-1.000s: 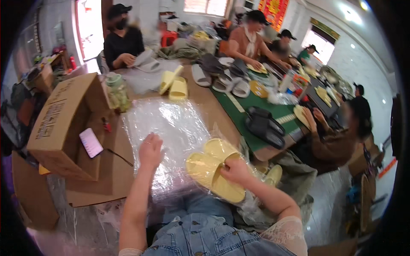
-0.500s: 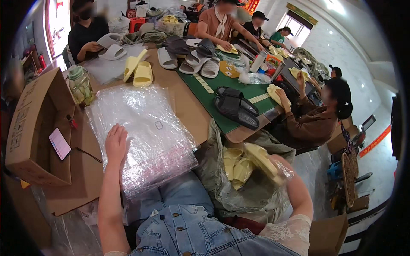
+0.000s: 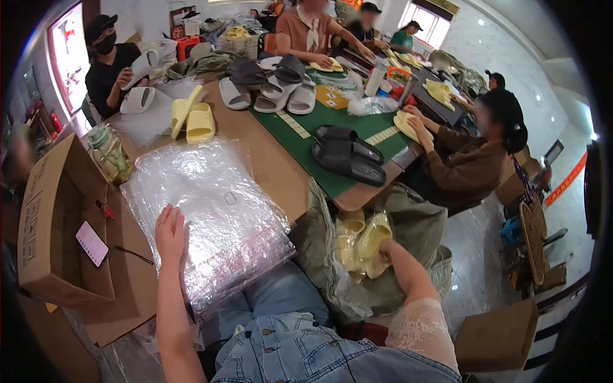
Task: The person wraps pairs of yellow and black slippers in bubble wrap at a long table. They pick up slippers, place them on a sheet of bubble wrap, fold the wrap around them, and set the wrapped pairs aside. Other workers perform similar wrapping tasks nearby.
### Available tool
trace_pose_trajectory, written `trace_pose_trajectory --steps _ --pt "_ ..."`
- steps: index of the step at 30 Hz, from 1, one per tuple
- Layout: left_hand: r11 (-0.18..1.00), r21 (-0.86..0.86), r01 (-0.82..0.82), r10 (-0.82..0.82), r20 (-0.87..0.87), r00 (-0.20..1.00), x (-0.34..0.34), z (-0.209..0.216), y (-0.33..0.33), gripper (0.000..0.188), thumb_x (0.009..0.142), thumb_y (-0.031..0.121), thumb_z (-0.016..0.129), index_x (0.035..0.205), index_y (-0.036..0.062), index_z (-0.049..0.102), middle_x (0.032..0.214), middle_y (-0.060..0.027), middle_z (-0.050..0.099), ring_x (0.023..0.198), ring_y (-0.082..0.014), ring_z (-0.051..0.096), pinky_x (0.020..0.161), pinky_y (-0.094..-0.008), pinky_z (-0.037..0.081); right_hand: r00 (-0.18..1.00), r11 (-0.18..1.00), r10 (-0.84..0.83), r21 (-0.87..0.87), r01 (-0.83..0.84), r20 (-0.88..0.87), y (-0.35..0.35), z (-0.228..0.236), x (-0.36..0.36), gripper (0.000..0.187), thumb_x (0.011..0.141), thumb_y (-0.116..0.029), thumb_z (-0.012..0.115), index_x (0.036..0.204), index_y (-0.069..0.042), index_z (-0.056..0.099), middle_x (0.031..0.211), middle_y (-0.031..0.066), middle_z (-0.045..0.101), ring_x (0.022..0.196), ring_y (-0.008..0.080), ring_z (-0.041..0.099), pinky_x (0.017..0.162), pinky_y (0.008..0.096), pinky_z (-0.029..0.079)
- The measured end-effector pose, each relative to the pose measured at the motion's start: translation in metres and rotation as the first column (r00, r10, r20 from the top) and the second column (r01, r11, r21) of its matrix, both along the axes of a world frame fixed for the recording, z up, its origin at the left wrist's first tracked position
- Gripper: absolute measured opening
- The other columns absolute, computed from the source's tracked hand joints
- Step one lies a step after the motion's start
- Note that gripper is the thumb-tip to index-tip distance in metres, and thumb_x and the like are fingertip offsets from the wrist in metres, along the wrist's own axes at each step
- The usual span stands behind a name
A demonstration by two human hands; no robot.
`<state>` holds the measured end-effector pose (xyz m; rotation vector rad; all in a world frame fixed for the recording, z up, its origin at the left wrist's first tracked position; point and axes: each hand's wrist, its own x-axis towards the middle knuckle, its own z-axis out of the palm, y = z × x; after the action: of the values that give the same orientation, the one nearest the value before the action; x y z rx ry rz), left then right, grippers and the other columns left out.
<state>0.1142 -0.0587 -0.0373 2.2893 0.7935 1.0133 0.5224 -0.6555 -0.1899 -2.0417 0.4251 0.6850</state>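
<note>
My left hand (image 3: 170,233) lies flat, fingers stretched out, on a stack of clear plastic bags (image 3: 214,185) at the table edge over my lap. Down to the right, my right hand (image 3: 385,251) reaches into a grey-green sack (image 3: 418,214). Its fingers are curled at the side of a yellow slipper (image 3: 373,236) that appears to be wrapped in clear plastic; the fingertips are partly hidden. Beside it in the sack lie more yellow slippers (image 3: 348,246), also in shiny plastic.
A loose yellow pair (image 3: 201,124) stands beyond the bags, near grey and black slippers (image 3: 271,86). Black slippers (image 3: 348,156) rest on a green mat (image 3: 300,143). At left are an open carton (image 3: 48,210), a phone (image 3: 92,244) and a glass jar (image 3: 110,153). Co-workers sit around the table.
My right hand has lowered the bagged yellow slippers from above the sack into it, beside the others. My left hand stays on the bags. The person at far left has raised a grey slipper.
</note>
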Motion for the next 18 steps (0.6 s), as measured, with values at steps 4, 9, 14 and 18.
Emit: trace_pose_trajectory --steps 4,9,14,18 --pt "0.999 0.049 0.014 -0.013 -0.026 1.0 0.005 0.001 -0.003 0.031 0.095 0.02 0.063 0.117 -0.001 0.071 0.134 -0.0236 0.062 0.126 -0.039 0.057 0.109 -0.044 0.043 0.534 0.139 0.814 -0.816 -0.561 -0.229 0.001 0.043 -0.002 0.026 0.084 -0.032 0.068 0.097 -0.01 0.075 0.094 0.0144 0.074 0.091 0.0301 0.073 0.07 0.0468 0.055" --pt "0.997 0.064 -0.045 0.046 -0.024 0.999 -0.008 -0.003 0.001 0.032 0.092 0.02 0.067 0.117 -0.0005 0.071 0.134 -0.0229 0.063 0.126 -0.0391 0.056 0.108 -0.044 0.044 0.461 0.571 0.683 -0.807 0.148 0.568 0.13 0.188 0.02 0.026 0.089 -0.035 0.065 0.083 -0.011 0.07 0.084 0.014 0.07 0.088 0.0343 0.07 0.073 0.0481 0.056" --pt "0.993 0.041 -0.107 0.108 -0.022 0.994 -0.007 0.003 -0.006 0.033 0.089 0.022 0.068 0.115 0.0014 0.073 0.133 -0.0234 0.063 0.125 -0.0399 0.058 0.109 -0.0439 0.044 0.166 0.826 0.562 -0.56 -0.068 0.81 0.223 0.208 0.081 0.036 0.085 -0.025 0.072 0.115 -0.006 0.067 0.113 0.0168 0.067 0.114 0.0356 0.062 0.097 0.0464 0.05" --pt "0.999 0.008 -0.036 0.036 0.031 0.999 0.018 0.002 -0.015 0.035 0.089 0.026 0.068 0.116 0.0034 0.073 0.132 -0.0216 0.064 0.125 -0.0397 0.058 0.11 -0.0454 0.044 0.484 0.83 0.557 -0.427 -0.359 0.675 0.226 0.164 0.153 0.07 0.085 -0.014 0.067 0.151 -0.007 0.043 0.138 0.0261 0.058 0.13 0.042 0.053 0.109 0.046 0.043"
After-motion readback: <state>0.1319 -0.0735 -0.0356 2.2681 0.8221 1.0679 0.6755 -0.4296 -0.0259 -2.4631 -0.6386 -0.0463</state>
